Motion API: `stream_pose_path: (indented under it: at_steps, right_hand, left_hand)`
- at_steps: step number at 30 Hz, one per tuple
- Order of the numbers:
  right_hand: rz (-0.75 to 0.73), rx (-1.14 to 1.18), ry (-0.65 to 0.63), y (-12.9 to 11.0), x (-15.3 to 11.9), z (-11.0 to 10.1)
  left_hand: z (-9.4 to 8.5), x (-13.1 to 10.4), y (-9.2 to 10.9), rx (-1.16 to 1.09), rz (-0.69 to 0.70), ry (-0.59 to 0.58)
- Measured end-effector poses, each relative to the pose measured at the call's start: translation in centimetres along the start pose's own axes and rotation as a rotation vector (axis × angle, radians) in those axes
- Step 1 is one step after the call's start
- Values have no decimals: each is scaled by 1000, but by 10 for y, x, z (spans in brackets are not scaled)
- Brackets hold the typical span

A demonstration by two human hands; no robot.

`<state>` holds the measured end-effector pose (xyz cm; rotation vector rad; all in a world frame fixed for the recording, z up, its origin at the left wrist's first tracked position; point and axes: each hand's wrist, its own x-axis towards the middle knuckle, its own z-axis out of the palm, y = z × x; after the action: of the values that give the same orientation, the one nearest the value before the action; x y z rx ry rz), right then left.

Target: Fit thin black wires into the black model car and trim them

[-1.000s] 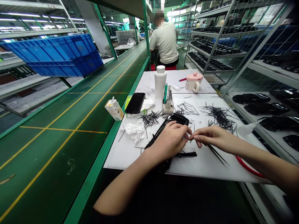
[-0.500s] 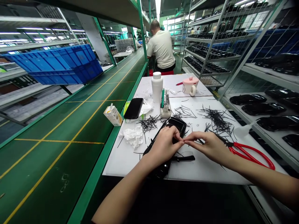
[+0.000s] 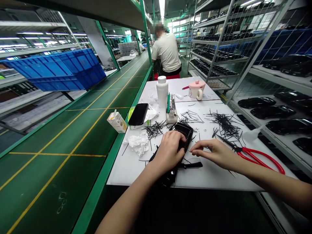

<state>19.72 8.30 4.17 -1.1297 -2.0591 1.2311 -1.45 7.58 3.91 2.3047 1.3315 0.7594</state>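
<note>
My left hand [image 3: 170, 150] lies on top of a long black plastic part [image 3: 183, 131] on the white table [image 3: 136, 165], fingers curled over its edge. My right hand [image 3: 214, 152] hovers just right of it, thumb and forefinger pinched on a thin black strip that is too small to see well. A flat black bar [image 3: 192, 165] lies under and between the two hands. Loose black strips [image 3: 225, 123] are scattered over the table beyond my right hand. Red-handled scissors [image 3: 258, 158] lie beside my right forearm.
A white bottle [image 3: 162, 91], a pen holder [image 3: 171, 110], a black phone [image 3: 138, 114], a small carton [image 3: 117, 121], crumpled tissue [image 3: 138, 143] and a pink mug [image 3: 196, 89] stand on the table. Green conveyor [image 3: 73, 130] at left. Wire racks [image 3: 268, 107] with black parts at right. A person stands ahead.
My hands have drawn slightly apart; the left one settled onto the black part. The camera tilted down, and the scissors came into view from under my right arm.
</note>
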Motion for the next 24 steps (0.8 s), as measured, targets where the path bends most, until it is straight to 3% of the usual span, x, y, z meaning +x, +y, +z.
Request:
stream_pose_path:
  at_steps: [14, 24]
  right_hand:
    - [21, 55, -144, 0, 6, -4]
    - [-34, -4, -351, 23, 24, -9]
  left_hand:
    - [3, 1, 7, 14, -110, 26]
    - [1, 2, 6, -97, -89, 37]
